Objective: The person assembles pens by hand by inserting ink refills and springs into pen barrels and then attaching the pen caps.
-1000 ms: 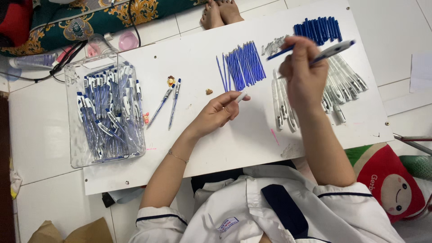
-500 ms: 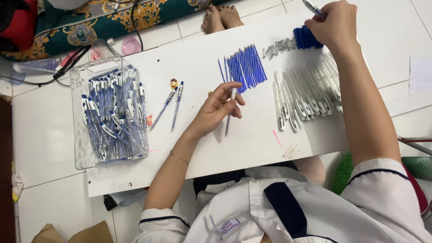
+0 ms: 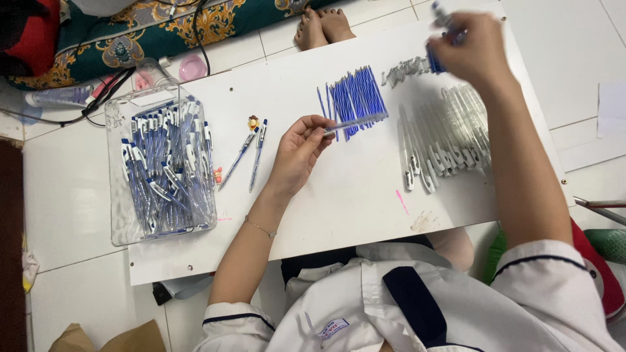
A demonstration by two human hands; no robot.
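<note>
My left hand [image 3: 297, 153] pinches a thin pale-blue pen part [image 3: 357, 122] and holds it level, just in front of a fanned pile of blue refills [image 3: 355, 91]. Far out over the white board's [image 3: 339, 195] right corner, my right hand [image 3: 473, 52] is blurred. It is closed on a pen [image 3: 441, 11] that pokes out past the fingers, above a small heap of blue caps [image 3: 433, 64]. Small grey parts [image 3: 405, 68] lie beside the caps. Rows of clear pen barrels [image 3: 450, 140] lie under my right forearm.
A clear plastic box [image 3: 117, 215] full of blue-and-clear pens stands at the board's left end. Two loose pens [image 3: 251, 153] and a small figurine [image 3: 253, 122] lie beside it. Someone's bare feet [image 3: 323, 26] rest at the far edge. A patterned cushion [image 3: 163, 26] and cables lie on the tiled floor.
My right hand swung from the middle of the board out to the far right corner with the pen. My left hand lifted a thin blue part off the board and turned it level.
</note>
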